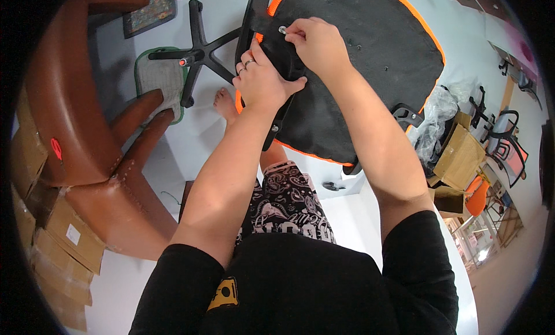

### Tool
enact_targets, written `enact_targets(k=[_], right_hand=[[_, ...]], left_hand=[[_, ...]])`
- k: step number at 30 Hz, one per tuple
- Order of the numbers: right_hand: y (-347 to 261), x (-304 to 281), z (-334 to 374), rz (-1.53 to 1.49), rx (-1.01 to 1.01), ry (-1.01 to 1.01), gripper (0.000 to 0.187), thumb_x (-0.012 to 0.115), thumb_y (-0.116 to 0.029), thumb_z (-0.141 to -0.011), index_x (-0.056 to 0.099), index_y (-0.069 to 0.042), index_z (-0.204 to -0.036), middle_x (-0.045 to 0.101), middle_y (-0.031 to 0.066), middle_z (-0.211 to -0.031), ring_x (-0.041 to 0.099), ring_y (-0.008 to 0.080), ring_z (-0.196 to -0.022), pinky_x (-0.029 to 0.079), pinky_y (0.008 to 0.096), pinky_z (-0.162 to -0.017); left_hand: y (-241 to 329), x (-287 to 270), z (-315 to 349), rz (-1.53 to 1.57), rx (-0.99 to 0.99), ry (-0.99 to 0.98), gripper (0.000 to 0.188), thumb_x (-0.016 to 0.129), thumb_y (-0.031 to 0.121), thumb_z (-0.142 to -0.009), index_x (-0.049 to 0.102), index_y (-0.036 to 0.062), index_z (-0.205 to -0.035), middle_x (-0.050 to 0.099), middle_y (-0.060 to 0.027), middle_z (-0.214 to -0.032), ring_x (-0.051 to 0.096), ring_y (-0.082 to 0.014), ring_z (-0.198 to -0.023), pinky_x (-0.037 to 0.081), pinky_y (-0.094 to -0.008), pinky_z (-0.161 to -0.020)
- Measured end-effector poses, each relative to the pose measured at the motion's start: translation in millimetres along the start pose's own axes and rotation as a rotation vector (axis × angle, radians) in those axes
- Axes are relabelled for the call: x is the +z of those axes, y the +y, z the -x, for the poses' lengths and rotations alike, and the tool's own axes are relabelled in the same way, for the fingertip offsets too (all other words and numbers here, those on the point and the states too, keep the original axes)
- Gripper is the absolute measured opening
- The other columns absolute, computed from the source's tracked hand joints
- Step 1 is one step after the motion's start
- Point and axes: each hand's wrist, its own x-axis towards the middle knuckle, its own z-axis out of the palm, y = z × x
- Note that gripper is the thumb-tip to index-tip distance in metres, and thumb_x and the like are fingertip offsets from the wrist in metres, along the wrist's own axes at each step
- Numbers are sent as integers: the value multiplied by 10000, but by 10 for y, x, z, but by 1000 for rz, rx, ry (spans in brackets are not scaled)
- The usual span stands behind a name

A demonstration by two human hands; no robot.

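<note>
A black chair seat [376, 63] with orange edging is turned so that its underside faces me. My left hand [260, 78] grips a black armrest [283, 110] at the seat's left side, thumb on one side and fingers on the other. Between the thumb and fingertips of my right hand [318, 46] is a small silver bolt [282, 30], held at the seat's left part near the armrest's upper end. Whether its tip sits in a hole cannot be made out. Another black bracket [407, 115] shows at the seat's lower right edge.
A black star-shaped chair base [199, 53] lies on the floor at the left, partly over a grey mat [159, 75]. Brown leather furniture [75, 92] and cardboard boxes [72, 234] fill the left side. Clear plastic wrap [440, 112] and an opened carton [461, 153] are at the right.
</note>
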Motion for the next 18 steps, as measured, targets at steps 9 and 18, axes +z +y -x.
enact_targets(k=[9,18], right_hand=[[76,-35,-86,116,-151,79,127,664,-172,-777,704,-111,-880,621,88,-787,627,277,-754,501,380,-663],[-72,22,38,253,-31,26,133,632,-221,-792,702,-133,-863,639,57,-821,633,255,-816,518,404,-693]], left_hand=[[5,11,-5,27,16,20,1247,865,503,-463,221,-11,-1399,445,-240,-1286,474,-390,-1169,431,-469,-934],[-43,81,-20,-18,58,74,1226,863,545,-430,279,-30,-1341,500,-228,-1214,508,-376,-1121,469,-462,-888]])
